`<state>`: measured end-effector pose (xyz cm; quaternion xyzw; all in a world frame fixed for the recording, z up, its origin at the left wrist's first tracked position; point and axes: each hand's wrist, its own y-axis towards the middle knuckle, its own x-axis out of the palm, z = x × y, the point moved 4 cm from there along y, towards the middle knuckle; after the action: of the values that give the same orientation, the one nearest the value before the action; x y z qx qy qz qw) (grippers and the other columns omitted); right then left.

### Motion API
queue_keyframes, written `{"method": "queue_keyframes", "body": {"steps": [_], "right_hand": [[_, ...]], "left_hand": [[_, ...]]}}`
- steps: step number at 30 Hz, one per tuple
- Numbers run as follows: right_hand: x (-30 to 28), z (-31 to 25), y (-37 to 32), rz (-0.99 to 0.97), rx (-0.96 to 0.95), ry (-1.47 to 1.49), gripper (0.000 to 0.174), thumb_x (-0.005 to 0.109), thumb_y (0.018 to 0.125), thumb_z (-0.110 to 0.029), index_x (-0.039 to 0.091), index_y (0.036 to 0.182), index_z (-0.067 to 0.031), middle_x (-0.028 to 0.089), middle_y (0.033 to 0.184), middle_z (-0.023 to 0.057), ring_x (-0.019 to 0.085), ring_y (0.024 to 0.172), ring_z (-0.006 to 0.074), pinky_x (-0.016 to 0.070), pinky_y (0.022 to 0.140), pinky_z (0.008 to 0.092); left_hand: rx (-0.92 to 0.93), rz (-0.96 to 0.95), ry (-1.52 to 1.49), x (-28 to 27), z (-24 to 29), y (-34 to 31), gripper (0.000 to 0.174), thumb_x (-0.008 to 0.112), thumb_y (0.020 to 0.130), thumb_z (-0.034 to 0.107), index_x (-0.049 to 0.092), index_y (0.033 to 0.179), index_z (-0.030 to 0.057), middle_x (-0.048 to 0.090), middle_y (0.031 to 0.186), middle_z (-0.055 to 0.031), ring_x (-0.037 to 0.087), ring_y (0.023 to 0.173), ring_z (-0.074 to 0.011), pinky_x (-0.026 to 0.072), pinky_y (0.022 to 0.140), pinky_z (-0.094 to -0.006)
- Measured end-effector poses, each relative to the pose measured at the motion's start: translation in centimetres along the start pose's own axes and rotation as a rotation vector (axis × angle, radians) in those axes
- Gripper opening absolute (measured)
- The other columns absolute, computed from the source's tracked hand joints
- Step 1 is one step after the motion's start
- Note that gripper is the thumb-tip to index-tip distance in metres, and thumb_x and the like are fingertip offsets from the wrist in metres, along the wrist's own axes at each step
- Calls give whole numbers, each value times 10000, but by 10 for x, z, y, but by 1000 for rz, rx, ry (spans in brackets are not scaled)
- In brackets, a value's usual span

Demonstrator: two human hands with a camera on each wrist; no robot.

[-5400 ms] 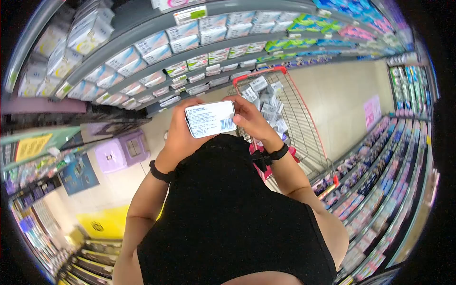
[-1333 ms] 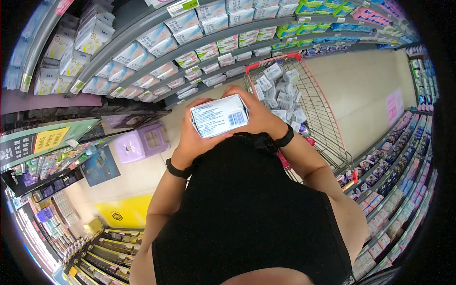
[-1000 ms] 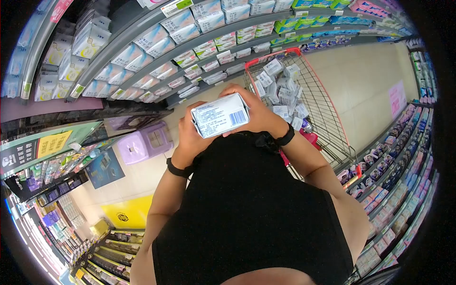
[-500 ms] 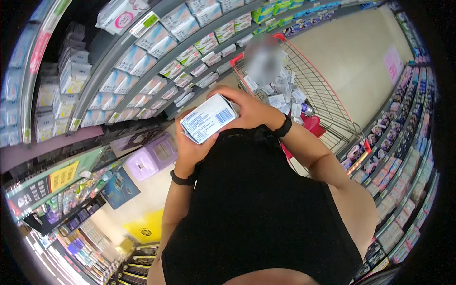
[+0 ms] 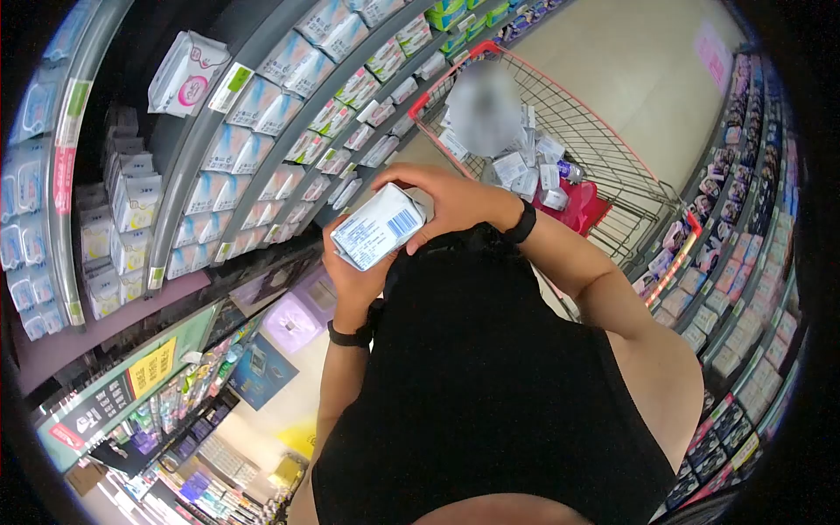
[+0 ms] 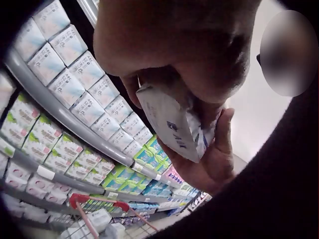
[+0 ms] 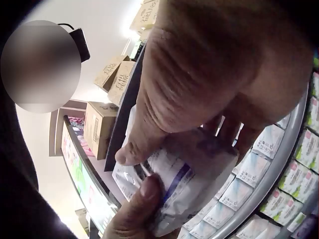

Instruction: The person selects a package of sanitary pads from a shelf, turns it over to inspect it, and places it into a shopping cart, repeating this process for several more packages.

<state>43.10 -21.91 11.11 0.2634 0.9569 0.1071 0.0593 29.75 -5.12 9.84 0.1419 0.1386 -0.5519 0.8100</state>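
Observation:
A white package with blue print and a barcode point(image 5: 378, 227) is held in front of the chest. The left hand point(image 5: 354, 271) grips its left end and underside. The right hand point(image 5: 451, 203) grips the right end, its thumb near the barcode side. In the left wrist view the package point(image 6: 172, 122) lies between the left hand point(image 6: 174, 45) and the fingers of the right hand point(image 6: 217, 162). The right wrist view shows both thumbs on the crinkled wrapper point(image 7: 184, 174), with the right hand point(image 7: 199, 74) above and the left hand point(image 7: 134, 214) below.
A wire shopping cart with a red rim point(image 5: 569, 98) holds several white packages point(image 5: 510, 168) and a red item point(image 5: 582, 207). Stocked shelves point(image 5: 197, 144) curve along the left; more shelves point(image 5: 744, 289) stand at the right. A purple stool point(image 5: 293, 322) is on the floor.
The head view has turned, so the left shelves stand steeper and the cart sits lower. The package remains in both hands, slightly lower and further left, tilted more than before.

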Motion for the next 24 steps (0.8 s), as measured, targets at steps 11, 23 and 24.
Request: {"method": "queue_keyframes", "body": {"steps": [11, 23, 24], "right_hand": [[-19, 1, -41, 168, 33, 172, 695, 801, 852, -154, 450, 1444, -52, 518, 1407, 101, 537, 1276, 211, 432, 1080, 387], [-32, 41, -80, 562, 79, 195, 517, 455, 1079, -372, 432, 1462, -26, 576, 1288, 79, 544, 1183, 133, 428, 1015, 306], [-34, 35, -79, 532, 38, 208, 539, 462, 1076, -367, 391, 1510, -55, 572, 1313, 81, 589, 1137, 156, 496, 966, 315]], "left_hand": [[77, -271, -281, 28, 9, 31, 1073, 958, 641, 191, 260, 1439, 24, 433, 1433, -226, 508, 1286, -279, 449, 1063, -404], [144, -547, -186, 57, 26, 59, 1140, 897, 686, 98, 160, 1554, 55, 434, 1437, -167, 524, 1274, -283, 455, 1057, -418], [133, -531, -253, 59, 24, 61, 1128, 909, 678, 103, 192, 1547, 54, 454, 1409, -162, 543, 1247, -277, 470, 1034, -405]]}}
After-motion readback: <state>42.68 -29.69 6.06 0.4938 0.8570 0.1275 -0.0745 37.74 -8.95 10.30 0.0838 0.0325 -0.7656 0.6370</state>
